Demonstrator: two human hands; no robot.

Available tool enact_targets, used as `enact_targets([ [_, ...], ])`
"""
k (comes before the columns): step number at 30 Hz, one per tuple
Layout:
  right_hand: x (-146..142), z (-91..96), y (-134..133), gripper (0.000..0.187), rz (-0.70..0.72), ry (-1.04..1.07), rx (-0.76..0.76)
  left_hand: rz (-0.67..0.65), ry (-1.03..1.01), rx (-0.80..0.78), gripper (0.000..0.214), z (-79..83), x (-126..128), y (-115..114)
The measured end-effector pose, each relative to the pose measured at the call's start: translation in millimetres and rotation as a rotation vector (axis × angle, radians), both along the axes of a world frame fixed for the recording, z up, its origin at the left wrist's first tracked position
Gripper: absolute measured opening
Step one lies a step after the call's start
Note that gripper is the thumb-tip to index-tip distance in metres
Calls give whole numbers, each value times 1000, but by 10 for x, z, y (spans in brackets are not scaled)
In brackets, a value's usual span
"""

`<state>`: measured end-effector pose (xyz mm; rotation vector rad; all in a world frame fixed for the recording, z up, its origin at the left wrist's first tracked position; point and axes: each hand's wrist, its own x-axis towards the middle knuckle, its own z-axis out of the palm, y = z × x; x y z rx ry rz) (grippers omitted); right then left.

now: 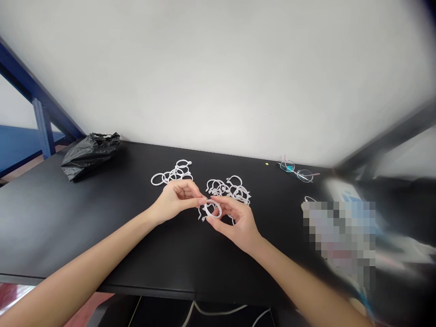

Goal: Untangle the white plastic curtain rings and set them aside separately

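Observation:
A white plastic ring point(220, 209), which looks like a curtain ring with a small eyelet, is held up between my two hands over the table. My left hand point(175, 200) pinches its upper left side between thumb and fingers. With thumb and fingertips, my right hand point(237, 220) grips the ring from the right. Behind my left hand lies a cluster of white rings point(175, 176) that look closed. Another cluster of white rings point(238, 193) lies behind and partly under my right hand; some of these show a gap with hooked ends.
Far left on the black table point(150, 254) is a crumpled black plastic bag point(90, 154). Eyeglasses point(304, 176) rest at the back right, near a tiny yellow-green bit point(267, 164). A blurred, partly pixelated package point(340, 236) lies at right. A white wall point(218, 81) rises behind.

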<state>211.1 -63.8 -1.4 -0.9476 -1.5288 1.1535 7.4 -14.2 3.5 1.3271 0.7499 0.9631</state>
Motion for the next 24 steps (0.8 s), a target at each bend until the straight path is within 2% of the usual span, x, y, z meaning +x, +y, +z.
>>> enact_targets([
  [3,-3,-6,-10,43,7,-10,-91,-13,-26,-38,25,2,-7,5],
  [6,-4,-17,-12,40,47,7,-161,-25,-57,-52,34,19,-5,12],
  [11,-9,-21,-10,32,98,60,-157,-46,-92,-84,43,29,-5,19],
  [20,-2,-26,-13,31,136,78,-169,-48,-104,-114,44,7,-19,6],
  [24,2,-8,-4,32,117,95,-173,-35,-92,-110,37,11,-13,12],
])
